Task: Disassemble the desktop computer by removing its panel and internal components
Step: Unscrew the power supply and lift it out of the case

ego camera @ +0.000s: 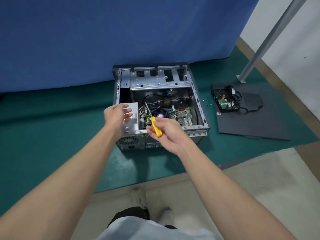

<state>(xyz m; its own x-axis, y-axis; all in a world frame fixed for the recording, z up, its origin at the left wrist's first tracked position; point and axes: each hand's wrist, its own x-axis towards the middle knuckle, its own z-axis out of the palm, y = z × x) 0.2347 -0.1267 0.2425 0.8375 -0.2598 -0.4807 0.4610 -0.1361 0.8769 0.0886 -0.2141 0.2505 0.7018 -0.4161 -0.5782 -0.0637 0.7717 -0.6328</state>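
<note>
Right grip (166,133) is clamped around a yellow-handled screwdriver (156,126), its shaft pointing far and left over the open desktop computer (159,79). The computer lies on its side on the green floor mat (52,127), mid-scene. Left grip (117,115), fingers apart and holding nothing, hovers above the power supply (133,108) in the case's near-left corner. The removed panel (259,122) lies to the right, carrying a drive (226,104). Risk: wires (156,101) look attached, so lifting the supply could snag them, and a slipping screwdriver tip could gouge the motherboard (181,113).
</note>
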